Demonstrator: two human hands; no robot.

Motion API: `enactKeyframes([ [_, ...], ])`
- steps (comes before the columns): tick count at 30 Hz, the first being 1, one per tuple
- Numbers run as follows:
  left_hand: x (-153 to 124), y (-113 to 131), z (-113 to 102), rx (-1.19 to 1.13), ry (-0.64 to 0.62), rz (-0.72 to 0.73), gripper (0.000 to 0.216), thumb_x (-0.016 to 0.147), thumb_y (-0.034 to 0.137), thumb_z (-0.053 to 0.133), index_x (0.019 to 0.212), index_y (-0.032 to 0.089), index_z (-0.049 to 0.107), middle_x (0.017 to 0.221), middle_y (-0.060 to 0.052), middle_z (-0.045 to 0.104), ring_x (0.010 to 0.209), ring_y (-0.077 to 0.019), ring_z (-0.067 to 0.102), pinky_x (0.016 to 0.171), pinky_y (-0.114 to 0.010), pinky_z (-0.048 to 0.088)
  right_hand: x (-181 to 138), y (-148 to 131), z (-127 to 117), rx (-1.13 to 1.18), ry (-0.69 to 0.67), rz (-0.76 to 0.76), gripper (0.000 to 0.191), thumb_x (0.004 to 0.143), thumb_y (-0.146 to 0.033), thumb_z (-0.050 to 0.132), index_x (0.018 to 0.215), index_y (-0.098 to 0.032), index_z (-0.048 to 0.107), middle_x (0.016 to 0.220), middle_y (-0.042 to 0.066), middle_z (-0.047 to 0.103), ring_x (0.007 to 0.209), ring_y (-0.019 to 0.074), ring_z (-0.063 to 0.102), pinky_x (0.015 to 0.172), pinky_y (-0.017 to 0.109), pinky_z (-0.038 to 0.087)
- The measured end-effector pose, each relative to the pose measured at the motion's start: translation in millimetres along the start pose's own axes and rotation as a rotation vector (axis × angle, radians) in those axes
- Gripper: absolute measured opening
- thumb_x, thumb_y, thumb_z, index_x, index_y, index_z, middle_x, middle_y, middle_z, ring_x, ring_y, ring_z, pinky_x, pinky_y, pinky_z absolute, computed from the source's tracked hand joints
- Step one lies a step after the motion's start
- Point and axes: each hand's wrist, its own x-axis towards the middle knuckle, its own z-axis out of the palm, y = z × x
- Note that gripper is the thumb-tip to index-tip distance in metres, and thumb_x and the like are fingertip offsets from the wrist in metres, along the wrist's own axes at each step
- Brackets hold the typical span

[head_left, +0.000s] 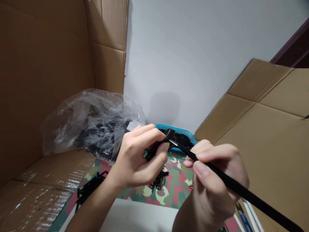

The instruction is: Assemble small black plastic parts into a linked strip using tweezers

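My left hand (138, 158) pinches a small black plastic buckle (169, 134) between thumb and fingers, above a camouflage-patterned cloth (176, 183). My right hand (213, 183) is closed around a long black strap (241, 190) that runs off to the lower right. The strap's tip meets the buckle at the left hand's fingertips. Behind the hands stands a blue tray (187, 132) holding several small black parts.
A clear plastic bag (91, 122) with black parts lies at the left on a cardboard flap (36, 193). More cardboard (270, 129) leans at the right. Loose black pieces (89, 188) lie on the cloth. Blue-handled scissors (243, 216) sit at lower right.
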Motion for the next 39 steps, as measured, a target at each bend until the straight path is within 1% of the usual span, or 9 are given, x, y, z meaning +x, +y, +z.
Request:
enactKeyframes([
  [5,-0.4,0.3,3.0,-0.004,-0.01,0.006,0.018,0.082,0.008,0.055,0.067,0.017,0.052,0.058,0.005,0.041,0.053,-0.0088,0.036,0.052,-0.027,0.031,2.1,-1.2,-5.5,0.053,-0.033,0.067,0.007,0.081,-0.012,0.065,0.08,-0.018,0.063,0.064,-0.003,0.052,0.058,0.0146,0.05,0.049,0.031,0.035],
  [8,-0.2,1.0,4.4,-0.029,-0.011,0.008,0.018,0.081,0.008,0.056,0.066,0.017,0.051,0.058,0.005,0.04,0.053,-0.0088,0.035,0.052,-0.027,0.03,5.2,-3.9,-7.0,0.077,-0.051,0.114,0.006,0.079,-0.013,0.065,0.08,-0.019,0.064,0.063,-0.004,0.052,0.056,0.0139,0.049,0.048,0.03,0.036],
  [14,-0.5,3.0,7.5,-0.101,0.005,-0.007,0.02,0.08,0.007,0.056,0.064,0.017,0.05,0.056,0.005,0.039,0.052,-0.0088,0.035,0.052,-0.026,0.03,11.8,-2.4,-8.3,0.148,-0.045,0.225,0.006,0.076,-0.015,0.061,0.076,-0.021,0.062,0.059,-0.004,0.051,0.052,0.014,0.05,0.047,0.029,0.038],
  [17,0.1,4.8,8.6,-0.196,-0.007,-0.057,0.021,0.081,0.009,0.056,0.063,0.018,0.049,0.054,0.004,0.04,0.051,-0.0097,0.036,0.051,-0.027,0.031,18.3,5.6,-10.1,0.236,-0.119,0.217,0.006,0.073,-0.016,0.061,0.074,-0.022,0.061,0.052,-0.005,0.05,0.046,0.0141,0.045,0.042,0.027,0.034],
  [20,0.7,6.7,8.4,-0.344,-0.058,-0.167,0.022,0.083,0.015,0.057,0.062,0.018,0.049,0.055,0.003,0.041,0.052,-0.0103,0.035,0.05,-0.027,0.031,25.1,14.6,-11.4,0.375,-0.221,0.214,0.005,0.074,-0.018,0.06,0.073,-0.023,0.059,0.046,-0.006,0.048,0.043,0.014,0.041,0.04,0.025,0.031],
  [23,0.8,7.5,7.5,-0.491,-0.113,-0.277,0.022,0.082,0.018,0.058,0.062,0.018,0.049,0.055,0.003,0.04,0.051,-0.01,0.034,0.049,-0.026,0.031,28.7,20.1,-11.6,0.473,-0.287,0.226,0.005,0.077,-0.019,0.06,0.074,-0.023,0.058,0.046,-0.007,0.046,0.043,0.0138,0.04,0.041,0.025,0.033],
  [29,0.0,5.7,6.3,-0.715,-0.212,-0.442,0.025,0.08,0.026,0.063,0.06,0.017,0.051,0.053,0.001,0.043,0.05,-0.011,0.037,0.047,-0.027,0.03,30.0,20.1,-15.5,0.484,-0.365,0.2,0.005,0.079,-0.019,0.06,0.076,-0.022,0.058,0.047,-0.006,0.049,0.043,0.0144,0.04,0.041,0.026,0.034],
  [34,0.9,4.1,4.3,-0.757,-0.288,-0.485,0.024,0.078,0.024,0.064,0.059,0.017,0.052,0.053,0.001,0.043,0.05,-0.0113,0.038,0.048,-0.027,0.03,32.0,18.6,-21.4,0.456,-0.405,0.211,0.006,0.079,-0.02,0.061,0.075,-0.022,0.057,0.045,-0.006,0.048,0.041,0.0143,0.041,0.039,0.026,0.034],
  [39,2.4,0.2,0.7,-0.784,-0.409,-0.509,0.023,0.076,0.024,0.064,0.058,0.017,0.051,0.053,0.0,0.044,0.049,-0.0124,0.039,0.046,-0.028,0.029,32.7,20.4,-24.9,0.441,-0.448,0.208,0.01,0.079,-0.023,0.063,0.073,-0.023,0.055,0.045,-0.007,0.047,0.039,0.0129,0.04,0.038,0.024,0.033],
])
